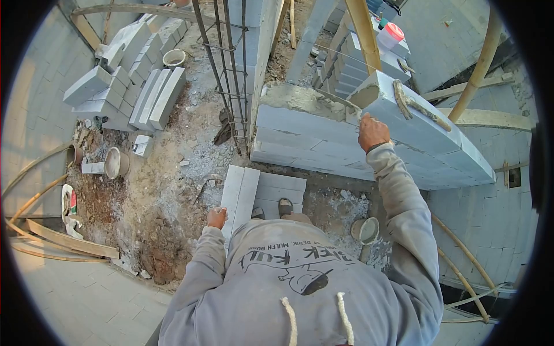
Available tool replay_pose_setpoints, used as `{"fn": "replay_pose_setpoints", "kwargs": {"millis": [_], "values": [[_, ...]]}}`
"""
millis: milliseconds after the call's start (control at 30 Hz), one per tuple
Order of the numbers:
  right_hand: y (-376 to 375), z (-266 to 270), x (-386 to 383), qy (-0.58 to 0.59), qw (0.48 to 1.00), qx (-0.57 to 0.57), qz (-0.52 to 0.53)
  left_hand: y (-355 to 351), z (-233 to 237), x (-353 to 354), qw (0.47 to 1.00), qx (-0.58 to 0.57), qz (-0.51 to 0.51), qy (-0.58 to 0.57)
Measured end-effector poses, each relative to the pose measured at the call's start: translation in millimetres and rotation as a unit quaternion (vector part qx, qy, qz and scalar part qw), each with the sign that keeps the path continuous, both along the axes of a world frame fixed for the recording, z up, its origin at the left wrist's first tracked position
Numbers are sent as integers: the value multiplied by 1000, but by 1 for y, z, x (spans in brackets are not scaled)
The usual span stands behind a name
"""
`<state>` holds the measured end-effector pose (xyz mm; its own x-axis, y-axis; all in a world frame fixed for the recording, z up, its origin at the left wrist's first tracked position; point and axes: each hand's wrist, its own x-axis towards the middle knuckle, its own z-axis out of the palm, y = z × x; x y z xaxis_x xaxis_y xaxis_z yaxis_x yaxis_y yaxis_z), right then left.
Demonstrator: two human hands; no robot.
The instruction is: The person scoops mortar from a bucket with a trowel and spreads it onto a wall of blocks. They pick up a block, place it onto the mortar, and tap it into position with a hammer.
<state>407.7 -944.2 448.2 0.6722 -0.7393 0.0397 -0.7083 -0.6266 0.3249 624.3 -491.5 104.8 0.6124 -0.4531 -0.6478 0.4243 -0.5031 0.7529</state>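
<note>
My right hand [374,132] is closed around the handle of a trowel [344,102], whose thin blade reaches left over the wall top. Grey mortar [306,97] lies spread along that top, beside the end of a raised course of light blocks [398,109]. Below it stands the block wall [300,135]. Low on the left, my left hand [217,217] has its fingers curled, next to a stack of pale blocks [239,190]. Whatever those fingers may hold is hidden.
Vertical rebar [228,75] rises beside a column left of the wall. A forked stick [412,104] lies on the raised course. Buckets stand at right [365,230] and left [117,162]. Blocks are piled [121,86] at upper left. Bamboo poles [479,63] lean at right. Rubble covers the ground.
</note>
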Motion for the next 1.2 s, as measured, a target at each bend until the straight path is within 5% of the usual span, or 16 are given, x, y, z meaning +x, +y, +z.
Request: {"fn": "replay_pose_setpoints", "kwargs": {"millis": [433,800,1033,1133,1200], "values": [[1,17,14,37,998,5,-45,0,26,11,999,40,-13,0],[8,29,25,34,999,-4,-39,10,-8,12,999,2,29,13],[2,24,12,34,999,4,-31,35,-18,9,999,52,11,-1],[3,28,11,40,998,5,-44,30,20,11,995,86,-37,-41],[7,30,16,35,998,6,-45,34,-4,14,995,76,-47,-32]]}}
